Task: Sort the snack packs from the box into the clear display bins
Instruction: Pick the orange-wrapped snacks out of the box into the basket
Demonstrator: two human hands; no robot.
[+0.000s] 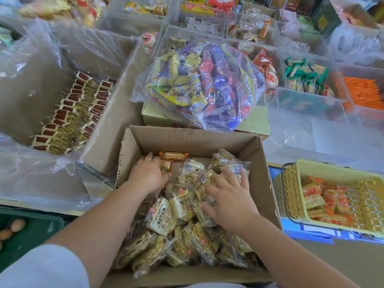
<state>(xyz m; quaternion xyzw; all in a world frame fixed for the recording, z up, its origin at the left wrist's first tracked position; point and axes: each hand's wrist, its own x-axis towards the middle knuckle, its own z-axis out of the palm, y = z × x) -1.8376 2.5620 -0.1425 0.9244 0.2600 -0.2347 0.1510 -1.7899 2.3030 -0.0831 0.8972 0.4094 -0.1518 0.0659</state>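
Cardboard box [187, 137] nearest — right hand [229, 201] splayed on snack packs [166, 217], left hand [148, 174] seemingly gripping gold candy [166, 166]; candy bag [207, 84] behind.

Left hand [148, 176] palm-down; right hand [228, 201] splayed flat.

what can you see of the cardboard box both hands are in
Brown corrugated cardboard box, open-topped, ragged along its left edge, standing right in front of the person between a plastic-lined carton and a yellow basket. Clear-wrapped cream snack packs fill its near part; bare floor shows at the far end, where an orange-ended sweet lies. The left hand grips a gold-wrapped sweet by the far left wall; the right hand rests spread on the packs.
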